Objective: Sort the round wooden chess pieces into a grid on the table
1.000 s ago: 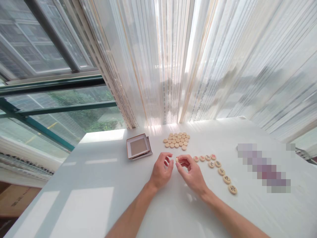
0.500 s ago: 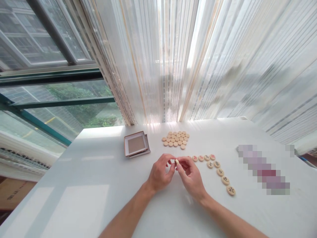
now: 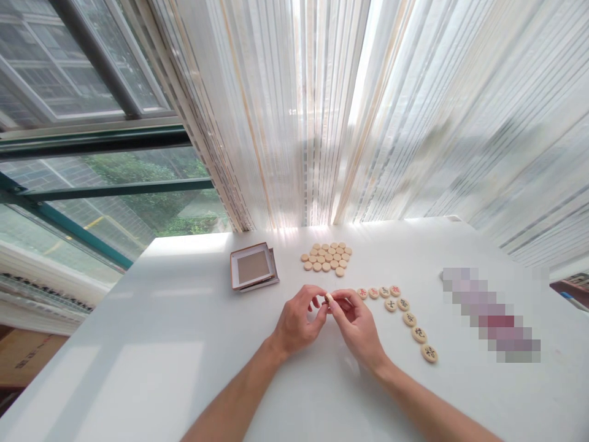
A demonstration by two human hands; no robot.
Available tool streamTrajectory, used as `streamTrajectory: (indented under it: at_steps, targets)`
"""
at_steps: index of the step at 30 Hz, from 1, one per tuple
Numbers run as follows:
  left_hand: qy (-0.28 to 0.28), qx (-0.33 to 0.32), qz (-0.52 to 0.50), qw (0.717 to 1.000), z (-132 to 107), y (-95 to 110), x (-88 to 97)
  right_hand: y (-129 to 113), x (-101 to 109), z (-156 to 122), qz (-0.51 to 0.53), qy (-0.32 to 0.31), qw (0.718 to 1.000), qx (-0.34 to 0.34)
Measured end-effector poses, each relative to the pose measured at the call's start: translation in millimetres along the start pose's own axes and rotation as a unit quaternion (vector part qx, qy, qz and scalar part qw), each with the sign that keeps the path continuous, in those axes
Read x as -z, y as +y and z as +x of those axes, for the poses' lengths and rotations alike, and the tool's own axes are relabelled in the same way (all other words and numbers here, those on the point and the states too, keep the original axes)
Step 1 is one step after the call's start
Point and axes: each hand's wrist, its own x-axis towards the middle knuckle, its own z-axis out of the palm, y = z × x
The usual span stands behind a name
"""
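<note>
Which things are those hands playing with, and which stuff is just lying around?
Part of the job:
- right hand, pinching a xiangqi piece
- left hand, fingertips close to it
- character-side-up pieces
- blank-side-up pieces

Seemingly just lying about:
- open shallow box, untouched
- brown cardboard box, lower left
- pixelated item; can't tell what

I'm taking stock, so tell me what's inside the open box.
The open box shows a flat brownish panel inside a pale border. Anything beneath that panel is covered and cannot be seen.
</note>
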Motion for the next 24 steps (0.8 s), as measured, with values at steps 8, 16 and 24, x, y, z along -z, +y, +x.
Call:
streamTrajectory:
  at_steps: [8, 16, 24]
  targets:
    - [-0.005, 0.009, 0.001, 1.000, 0.2, 1.1, 1.3, -2.2, 0.6, 1.6, -0.005, 0.000, 1.000, 0.006]
    - [-0.005, 0.002, -0.005, 1.000, 0.5, -3.0, 0.3, -0.7, -0.9, -1.6, 0.008, -0.023, 0.999, -0.027]
    - [-0.012, 0.011, -0.011, 1.000, -1.2, -5.6, 0.0, -2.2, -1.2, -1.8, 0.016, -0.023, 0.998, -0.062]
